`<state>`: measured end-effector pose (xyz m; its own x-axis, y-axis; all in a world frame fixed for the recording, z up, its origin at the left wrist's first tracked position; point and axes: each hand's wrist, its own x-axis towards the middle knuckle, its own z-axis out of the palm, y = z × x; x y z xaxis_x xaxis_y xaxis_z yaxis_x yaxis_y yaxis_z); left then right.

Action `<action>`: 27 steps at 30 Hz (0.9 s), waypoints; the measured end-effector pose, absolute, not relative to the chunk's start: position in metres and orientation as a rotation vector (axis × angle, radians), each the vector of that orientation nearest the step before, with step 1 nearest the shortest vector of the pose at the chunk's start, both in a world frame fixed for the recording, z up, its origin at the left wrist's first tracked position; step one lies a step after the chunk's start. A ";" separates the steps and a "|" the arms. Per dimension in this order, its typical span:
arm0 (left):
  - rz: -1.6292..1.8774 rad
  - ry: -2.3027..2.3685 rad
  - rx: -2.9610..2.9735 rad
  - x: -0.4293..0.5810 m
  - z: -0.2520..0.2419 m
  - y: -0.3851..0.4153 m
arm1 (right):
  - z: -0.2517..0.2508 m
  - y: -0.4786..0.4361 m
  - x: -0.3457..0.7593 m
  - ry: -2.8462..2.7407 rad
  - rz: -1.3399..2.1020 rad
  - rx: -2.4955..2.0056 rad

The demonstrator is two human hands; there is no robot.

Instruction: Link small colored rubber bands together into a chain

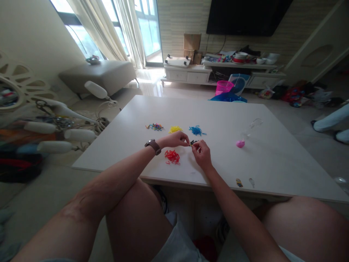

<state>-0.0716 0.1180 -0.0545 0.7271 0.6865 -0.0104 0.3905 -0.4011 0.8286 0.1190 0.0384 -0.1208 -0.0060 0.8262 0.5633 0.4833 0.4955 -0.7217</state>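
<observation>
My left hand, a watch on its wrist, reaches over the table with thumb and finger pinched. Opposite it, my right hand is also pinched, fingertips almost meeting the left ones. A tiny yellowish bit shows between them, too small to name. Right behind the fingertips lies a pile of small black pieces, partly hidden. Around the hands are heaps of small band-like loops: red in front, yellow and blue behind, and a mixed-colour pile at the back left.
On the right of the white table sit a pink object and a clear plastic piece. A small yellow figure piece and a small silvery piece lie by the front edge. A person's legs show at far right.
</observation>
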 end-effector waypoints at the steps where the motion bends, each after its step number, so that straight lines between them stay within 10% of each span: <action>1: 0.423 0.817 2.038 -0.072 -0.054 0.118 | -0.121 0.039 0.119 -1.655 0.394 -1.137; 27: 0.507 1.003 2.108 -0.098 -0.042 0.145 | -0.122 0.040 0.118 -1.633 0.300 -1.169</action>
